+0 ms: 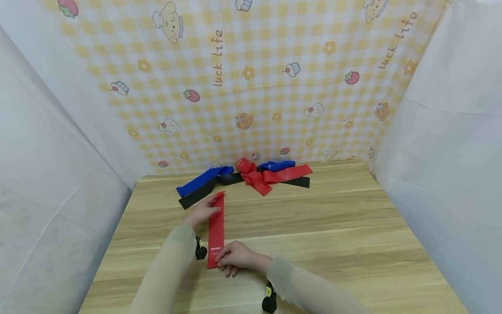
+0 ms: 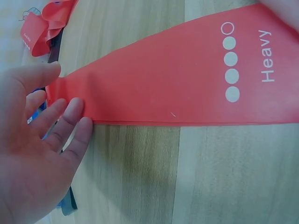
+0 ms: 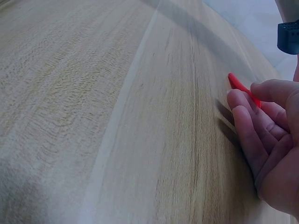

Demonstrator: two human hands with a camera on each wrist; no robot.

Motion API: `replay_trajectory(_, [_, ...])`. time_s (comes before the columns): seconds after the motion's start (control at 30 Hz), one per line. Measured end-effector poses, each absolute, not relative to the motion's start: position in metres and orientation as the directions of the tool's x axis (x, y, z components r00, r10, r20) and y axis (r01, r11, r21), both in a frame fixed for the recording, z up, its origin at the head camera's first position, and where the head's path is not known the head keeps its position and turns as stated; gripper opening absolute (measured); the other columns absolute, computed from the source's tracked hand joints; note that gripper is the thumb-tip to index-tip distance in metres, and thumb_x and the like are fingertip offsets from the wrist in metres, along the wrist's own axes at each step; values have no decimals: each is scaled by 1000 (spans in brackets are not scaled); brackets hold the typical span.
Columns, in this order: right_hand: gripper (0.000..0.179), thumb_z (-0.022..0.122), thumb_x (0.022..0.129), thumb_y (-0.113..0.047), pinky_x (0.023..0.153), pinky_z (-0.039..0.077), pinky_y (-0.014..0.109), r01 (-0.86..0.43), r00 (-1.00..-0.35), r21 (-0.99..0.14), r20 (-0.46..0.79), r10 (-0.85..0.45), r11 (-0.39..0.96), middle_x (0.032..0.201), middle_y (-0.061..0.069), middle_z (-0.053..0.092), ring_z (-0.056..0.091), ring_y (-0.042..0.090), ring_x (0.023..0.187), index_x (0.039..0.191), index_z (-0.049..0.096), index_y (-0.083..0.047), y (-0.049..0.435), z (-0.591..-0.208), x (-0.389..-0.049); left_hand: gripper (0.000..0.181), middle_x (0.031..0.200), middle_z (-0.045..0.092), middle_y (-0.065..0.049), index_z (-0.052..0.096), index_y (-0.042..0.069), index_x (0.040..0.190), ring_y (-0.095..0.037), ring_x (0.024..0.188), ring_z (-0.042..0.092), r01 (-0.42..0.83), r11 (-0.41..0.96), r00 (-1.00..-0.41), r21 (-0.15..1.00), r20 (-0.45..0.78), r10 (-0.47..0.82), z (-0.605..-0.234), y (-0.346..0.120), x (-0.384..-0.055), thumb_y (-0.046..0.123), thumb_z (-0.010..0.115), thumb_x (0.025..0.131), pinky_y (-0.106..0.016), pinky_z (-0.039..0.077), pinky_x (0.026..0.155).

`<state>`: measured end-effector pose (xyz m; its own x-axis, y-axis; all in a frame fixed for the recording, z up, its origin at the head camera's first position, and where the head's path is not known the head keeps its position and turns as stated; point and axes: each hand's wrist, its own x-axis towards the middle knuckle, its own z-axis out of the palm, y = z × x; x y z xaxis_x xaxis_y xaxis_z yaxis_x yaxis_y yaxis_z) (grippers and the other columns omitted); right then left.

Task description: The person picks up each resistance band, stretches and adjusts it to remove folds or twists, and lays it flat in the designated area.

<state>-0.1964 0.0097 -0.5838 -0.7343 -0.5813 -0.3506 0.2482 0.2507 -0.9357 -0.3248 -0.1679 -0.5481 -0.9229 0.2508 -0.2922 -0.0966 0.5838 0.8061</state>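
Note:
A flat red resistance band (image 1: 216, 229), printed "Heavy" with a row of dots, stretches lengthwise on the wooden table. At its far end is my left hand (image 1: 202, 211), fingers loosely extended and touching the band. The left wrist view shows that hand (image 2: 42, 135) with its thumb apart from the fingers and red band (image 2: 140, 88) visible between. My right hand (image 1: 238, 256) pinches the near end between thumb and forefinger. In the right wrist view, only a thin edge of the band (image 3: 240, 87) shows at that hand's (image 3: 275, 135) fingertips.
Behind lie several more bands: a blue one (image 1: 200, 182) at the left, a black one (image 1: 198, 195) beside it, a crumpled red one (image 1: 259, 181), and another blue piece (image 1: 278, 165). A checked cloth (image 1: 247, 87) hangs behind the table (image 1: 333, 235), with white sheets at both sides.

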Motion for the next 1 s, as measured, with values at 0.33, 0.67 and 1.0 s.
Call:
replay_trajectory(0.33, [10,64,89,-2,39,47,23,235,-744,-937,-344,-573,259,70,10,68,59,12,48,94,73,-3,9,-580,-195,73,151,32,-22,10,13,156,-39,138,30,-131,559,-916,819,-316,247,-548,-168,-325,21,55,99,-53,29,110])
replay_trajectory(0.67, [9,65,88,-2,41,48,22,229,-744,-941,-334,-579,249,69,7,68,59,11,48,92,74,-3,9,-585,-196,68,153,30,-21,18,8,155,-39,139,28,-134,598,-909,790,-339,244,-548,-168,-324,24,55,99,-55,28,109])
replay_trajectory(1.0, [7,68,85,-2,41,49,23,230,-744,-936,-346,-572,266,68,7,69,59,10,47,89,74,-4,9,-588,-196,43,147,37,-26,53,-4,134,-44,136,32,13,702,-925,712,-259,279,-553,-166,-321,18,56,98,-56,26,110])
